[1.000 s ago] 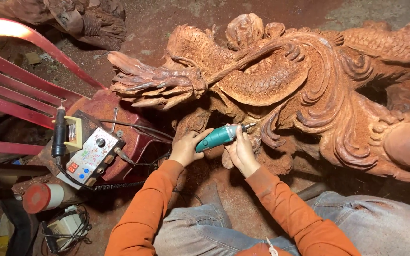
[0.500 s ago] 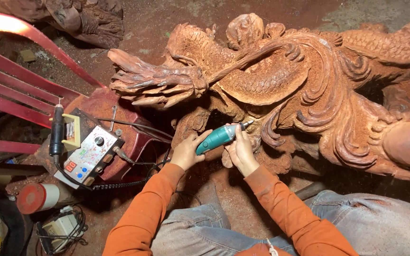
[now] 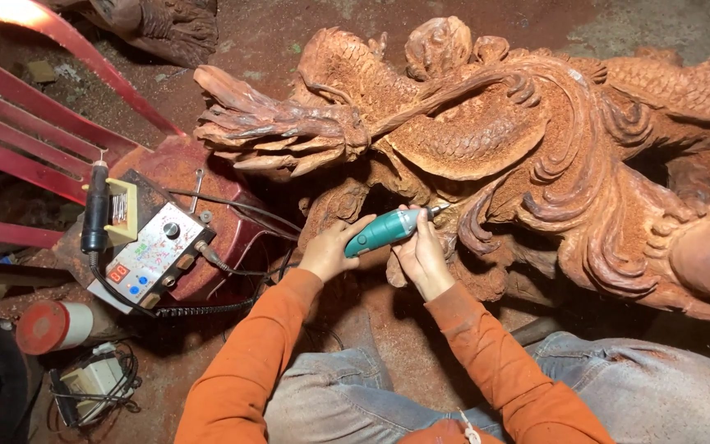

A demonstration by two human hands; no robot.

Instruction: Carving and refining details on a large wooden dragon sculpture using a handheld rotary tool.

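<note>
A large reddish-brown wood carving (image 3: 495, 140) of scaled, curling forms fills the upper right of the head view. A teal rotary handpiece (image 3: 384, 231) lies between both hands, its tip touching the carving's lower edge. My right hand (image 3: 422, 256) grips the handpiece near its front end. My left hand (image 3: 332, 247) holds its rear end, fingers curled under it. Both arms wear orange sleeves.
A grey control box (image 3: 154, 251) with knobs and a red display sits on a red plastic chair (image 3: 34, 131), with a second black handpiece (image 3: 95, 207) resting on it and cables trailing. A red-capped white can (image 3: 51, 326) stands at lower left. My knees in grey trousers are below.
The hands and handpiece have stayed nearly still on the carving; the view has shifted only slightly.
</note>
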